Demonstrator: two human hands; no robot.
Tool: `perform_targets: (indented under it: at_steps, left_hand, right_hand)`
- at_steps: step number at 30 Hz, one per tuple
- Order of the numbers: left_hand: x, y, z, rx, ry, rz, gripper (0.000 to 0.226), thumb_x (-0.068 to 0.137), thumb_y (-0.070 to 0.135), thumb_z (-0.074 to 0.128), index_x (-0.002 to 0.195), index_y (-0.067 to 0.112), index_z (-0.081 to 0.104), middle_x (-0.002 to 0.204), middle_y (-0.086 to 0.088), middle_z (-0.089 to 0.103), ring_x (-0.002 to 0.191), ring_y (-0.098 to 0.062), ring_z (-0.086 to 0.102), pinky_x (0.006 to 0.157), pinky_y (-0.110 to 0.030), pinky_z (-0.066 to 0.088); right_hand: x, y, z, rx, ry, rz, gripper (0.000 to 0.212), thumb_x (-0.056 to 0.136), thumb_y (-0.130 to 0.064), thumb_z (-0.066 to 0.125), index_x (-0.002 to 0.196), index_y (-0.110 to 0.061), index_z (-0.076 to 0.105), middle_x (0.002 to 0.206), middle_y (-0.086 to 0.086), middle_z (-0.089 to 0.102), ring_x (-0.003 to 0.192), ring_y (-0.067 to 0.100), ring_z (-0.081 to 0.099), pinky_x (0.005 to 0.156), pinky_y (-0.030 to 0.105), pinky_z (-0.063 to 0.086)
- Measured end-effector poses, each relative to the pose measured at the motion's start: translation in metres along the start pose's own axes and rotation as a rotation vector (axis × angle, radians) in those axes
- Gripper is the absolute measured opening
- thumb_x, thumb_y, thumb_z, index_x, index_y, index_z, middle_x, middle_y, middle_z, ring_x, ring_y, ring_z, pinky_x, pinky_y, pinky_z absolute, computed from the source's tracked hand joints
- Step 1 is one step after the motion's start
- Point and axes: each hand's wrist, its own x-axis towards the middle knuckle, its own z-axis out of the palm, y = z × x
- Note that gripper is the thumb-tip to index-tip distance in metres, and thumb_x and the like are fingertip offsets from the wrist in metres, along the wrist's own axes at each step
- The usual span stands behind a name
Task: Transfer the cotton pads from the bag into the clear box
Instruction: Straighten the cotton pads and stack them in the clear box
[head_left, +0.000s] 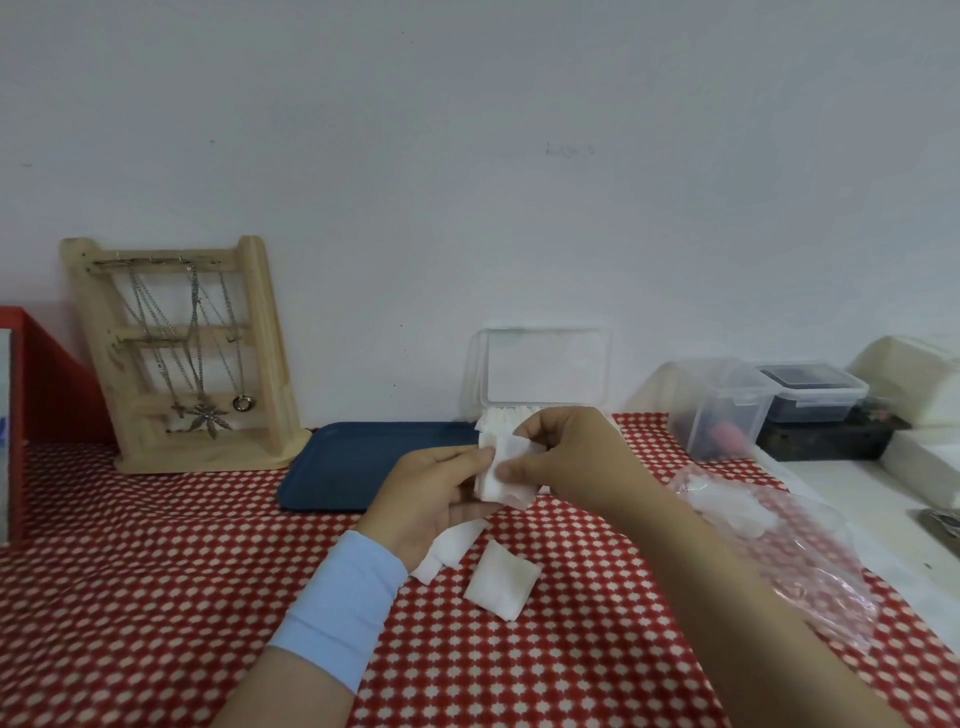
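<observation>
Cotton pads (500, 472) are being held just before the clear box (545, 371) (lid standing open, likely for loading); left grip (431, 501) is clasping them, right grip (569, 457) pinching an edge, probably squaring them; bag (779, 545) is lying on the counter (156, 571).

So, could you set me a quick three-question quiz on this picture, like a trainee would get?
1. True or false: the clear box has its lid up.
2. What do the left hand and right hand hold between them? A) cotton pads B) a spoon C) a cup
3. On which side of the person does the plastic bag lie on the table, left or right?

Key: 1 true; 2 A; 3 right.
</observation>
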Motion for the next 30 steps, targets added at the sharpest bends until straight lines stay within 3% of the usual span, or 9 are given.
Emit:
perform_targets:
  at_steps: [8, 11, 13, 16, 19, 22, 26, 30]
  left_hand:
    - [-0.003, 0.003, 0.000, 0.006, -0.073, -0.014, 0.034, 0.100, 0.028, 0.061, 0.118, 0.001, 0.070, 0.109, -0.019, 0.076, 0.104, -0.032, 0.074, 0.095, -0.044, 0.057]
    - [-0.007, 0.007, -0.002, 0.070, -0.150, 0.027, 0.042, 0.086, 0.033, 0.072, 0.117, 0.005, 0.072, 0.112, -0.016, 0.076, 0.106, -0.029, 0.073, 0.099, -0.043, 0.055]
    - [-0.009, 0.010, -0.007, 0.104, -0.211, 0.041, 0.051, 0.076, 0.027, 0.079, 0.120, 0.006, 0.070, 0.114, -0.014, 0.076, 0.108, -0.028, 0.073, 0.100, -0.044, 0.054]
    - [-0.010, 0.013, -0.016, 0.083, -0.284, 0.028, 0.052, 0.074, 0.013, 0.078, 0.124, 0.005, 0.067, 0.117, -0.015, 0.074, 0.108, -0.030, 0.072, 0.091, -0.040, 0.059]
    - [-0.011, 0.014, -0.022, 0.111, -0.274, 0.045, 0.042, 0.083, -0.001, 0.072, 0.124, 0.005, 0.066, 0.118, -0.014, 0.074, 0.108, -0.030, 0.072, 0.086, -0.037, 0.061]
    - [-0.003, 0.012, -0.029, 0.063, -0.149, 0.044, 0.037, 0.089, -0.008, 0.067, 0.124, 0.004, 0.066, 0.118, -0.015, 0.074, 0.106, -0.030, 0.073, 0.084, -0.036, 0.061]
    - [0.009, 0.005, -0.037, 0.092, 0.013, 0.055, 0.035, 0.091, -0.008, 0.065, 0.124, 0.003, 0.066, 0.115, -0.014, 0.075, 0.108, -0.030, 0.072, 0.096, -0.042, 0.058]
    - [0.012, 0.003, -0.036, 0.039, 0.030, 0.031, 0.027, 0.096, -0.002, 0.061, 0.120, 0.006, 0.068, 0.115, -0.015, 0.075, 0.109, -0.030, 0.071, 0.092, -0.039, 0.059]
  right_hand:
    - [0.002, 0.001, 0.004, -0.153, 0.043, -0.055, 0.034, 0.068, -0.028, 0.092, 0.092, -0.029, 0.067, 0.091, -0.014, 0.066, 0.080, 0.001, 0.061, 0.063, 0.012, 0.045]
    - [0.001, 0.003, 0.003, -0.155, 0.069, -0.104, 0.045, 0.068, -0.038, 0.091, 0.103, -0.032, 0.064, 0.100, -0.016, 0.062, 0.083, 0.001, 0.059, 0.066, 0.014, 0.044]
    - [0.002, 0.005, -0.002, -0.061, -0.006, -0.075, 0.051, 0.069, -0.044, 0.089, 0.112, -0.033, 0.063, 0.105, -0.016, 0.063, 0.087, 0.003, 0.063, 0.068, 0.014, 0.048]
    - [0.002, 0.010, -0.006, 0.303, -0.318, 0.106, 0.051, 0.074, -0.041, 0.084, 0.119, -0.027, 0.065, 0.111, -0.001, 0.073, 0.095, 0.020, 0.072, 0.073, 0.029, 0.060]
    - [0.004, 0.014, -0.003, 0.434, -0.339, 0.148, 0.062, 0.068, -0.053, 0.079, 0.122, -0.026, 0.064, 0.114, 0.005, 0.073, 0.087, 0.021, 0.064, 0.059, 0.024, 0.049]
    - [0.003, 0.015, -0.001, 0.146, -0.289, 0.135, 0.057, 0.081, -0.069, 0.063, 0.117, -0.026, 0.065, 0.114, -0.001, 0.071, 0.081, 0.013, 0.065, 0.066, 0.027, 0.048]
    - [0.001, 0.024, 0.009, -0.509, -0.538, 0.180, 0.048, 0.080, -0.060, 0.073, 0.112, -0.023, 0.073, 0.112, -0.007, 0.070, 0.099, 0.013, 0.065, 0.091, 0.032, 0.053]
    - [-0.001, 0.024, 0.022, -0.581, -0.576, 0.146, 0.026, 0.076, -0.042, 0.083, 0.096, -0.029, 0.072, 0.100, -0.011, 0.068, 0.094, 0.009, 0.061, 0.090, 0.029, 0.052]
